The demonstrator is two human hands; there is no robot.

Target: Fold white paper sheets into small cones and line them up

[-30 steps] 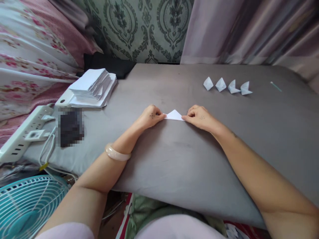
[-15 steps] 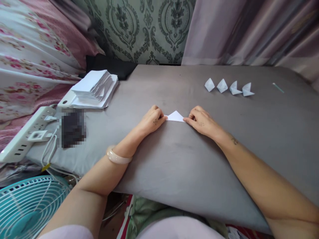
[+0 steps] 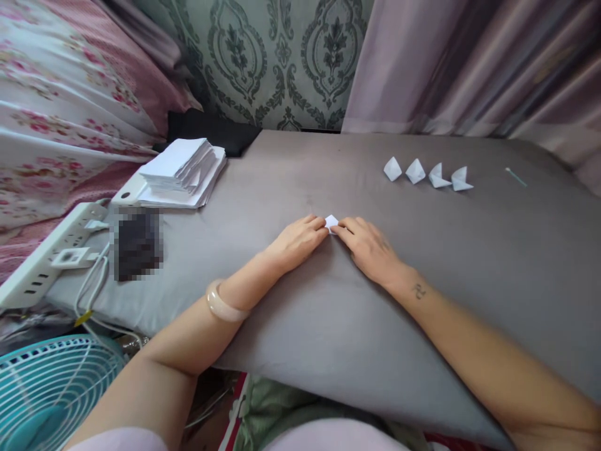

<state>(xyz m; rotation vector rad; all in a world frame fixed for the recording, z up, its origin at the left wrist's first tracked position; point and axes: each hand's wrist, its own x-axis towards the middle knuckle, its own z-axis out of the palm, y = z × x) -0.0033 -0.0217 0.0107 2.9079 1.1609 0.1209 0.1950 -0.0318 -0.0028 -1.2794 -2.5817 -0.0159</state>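
Observation:
A small folded white paper (image 3: 331, 222) lies on the grey-covered surface between my hands, its pointed top facing away from me. My left hand (image 3: 300, 241) presses on its left side with the fingertips, covering that corner. From the right, my right hand (image 3: 369, 247) has its thumb and fingers closed on the paper's other side. Most of the sheet is hidden under the fingers of both hands. Several finished-looking folded white paper shapes (image 3: 416, 171) stand in a row at the back right.
A stack of white paper (image 3: 176, 169) sits at the back left beside a black cloth (image 3: 211, 130). Nearer are a white power strip (image 3: 47, 257) with cables and a blurred dark object (image 3: 138, 244). A turquoise fan (image 3: 51, 388) stands lower left. A thin stick (image 3: 516, 177) lies far right.
Both hands have moved inward, closer together, over the folded paper. Less of the paper shows now, and its side corners are covered by fingers.

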